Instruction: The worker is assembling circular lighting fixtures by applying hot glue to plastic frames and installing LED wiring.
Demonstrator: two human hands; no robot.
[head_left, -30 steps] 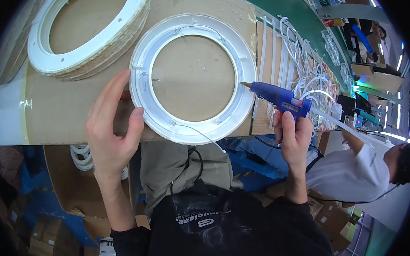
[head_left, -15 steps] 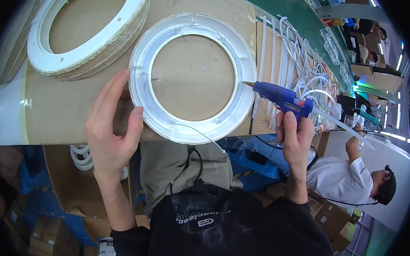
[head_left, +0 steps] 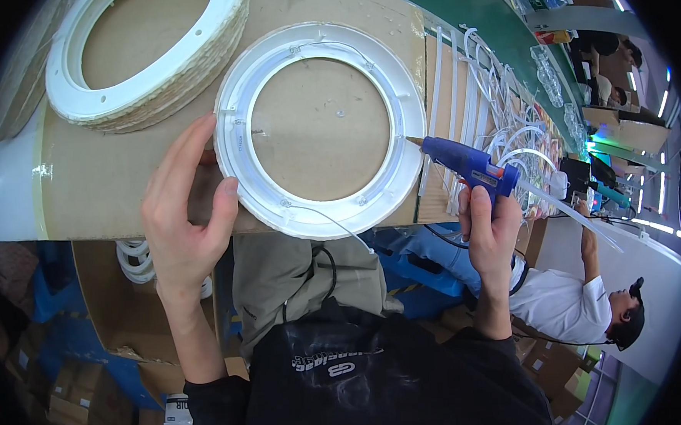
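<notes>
A white ring-shaped frame [head_left: 239,164] lies on the cardboard-covered table, a clear strip and thin wire running round its inner channel. Its wire end hangs over the table's front edge. My left hand [head_left: 190,209] rests against the ring's left side, thumb and fingers spread apart along the rim. In my right hand [head_left: 489,228] is a blue hot glue gun [head_left: 465,160] with a long translucent glue stick [head_left: 567,210] poking out of its back. The gun's brass nozzle is over the ring's right side; whether it touches cannot be made out.
A stack of white rings with rough edges [head_left: 157,95] stands at the far left. Tangled white strips and cables [head_left: 496,104] lie to the right on cardboard. Below the table edge sits an open carton [head_left: 114,301] with white coils. A co-worker in white [head_left: 565,308] sits at right.
My hands and the ring stay almost still; the glue gun's nozzle has shifted very slightly. The co-worker at right has moved their arm and head.
</notes>
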